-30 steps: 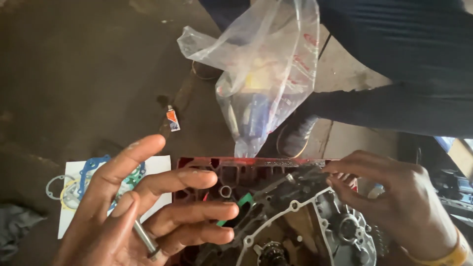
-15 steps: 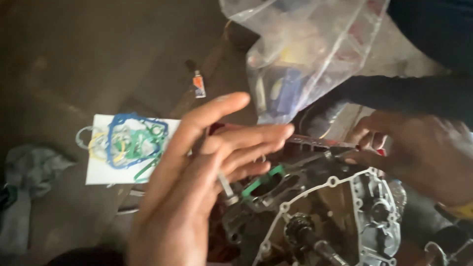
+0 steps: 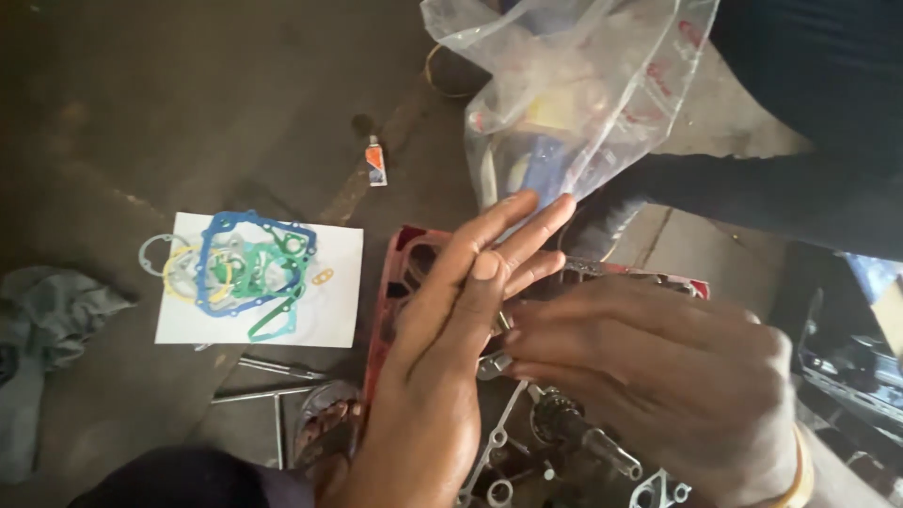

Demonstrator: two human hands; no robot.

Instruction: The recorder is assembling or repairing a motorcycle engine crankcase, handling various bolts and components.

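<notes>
Both hands have closed in over the engine case, the left hand now flat and empty with fingers stretched toward the plastic bag, the right hand spread, seemingly steadying it, grasping nothing visible

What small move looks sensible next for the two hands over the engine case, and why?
Probably draw the left hand back a little. It lies flat, fingers extended, covering the red gasket and engine case, while the right hand reaches in just beside it. Nothing shows held in either hand, so clearing the view seems the first step.
</notes>
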